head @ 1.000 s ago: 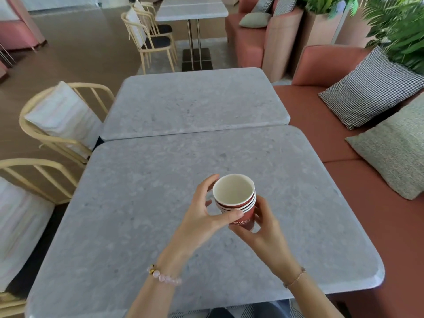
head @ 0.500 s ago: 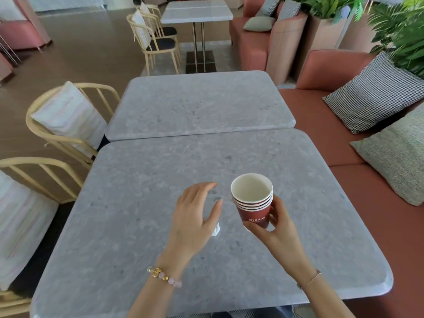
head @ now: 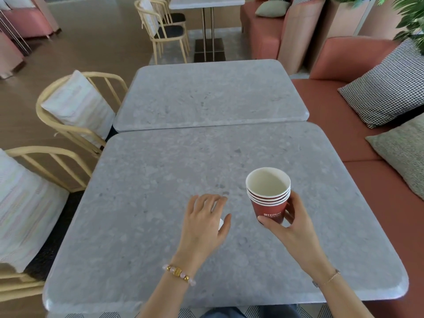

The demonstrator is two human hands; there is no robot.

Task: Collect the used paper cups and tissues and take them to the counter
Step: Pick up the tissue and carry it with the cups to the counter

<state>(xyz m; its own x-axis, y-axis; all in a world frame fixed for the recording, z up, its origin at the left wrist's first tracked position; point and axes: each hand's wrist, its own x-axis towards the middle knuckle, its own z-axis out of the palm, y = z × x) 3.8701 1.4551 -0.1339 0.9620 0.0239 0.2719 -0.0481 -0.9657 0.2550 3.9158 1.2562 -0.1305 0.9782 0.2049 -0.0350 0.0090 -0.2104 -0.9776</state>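
Grey stone table point(head: 160, 180) carries nothing but a small white tissue point(head: 220, 223), soft and light, beneath the spread left hand point(head: 204, 222), while the right hand point(head: 291, 223) clasps the red paper cup stack point(head: 268, 196) low, easily crushed.

Left hand point(head: 204, 216) palm-down, fingers curled; right hand point(head: 290, 222) gripping, thumb forward

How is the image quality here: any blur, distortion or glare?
Head view: wide-angle bending curves the table edges and chairs; plants at top right smear with motion blur; soft even daylight, no glare; the stacked cups in the right hand stay sharp.
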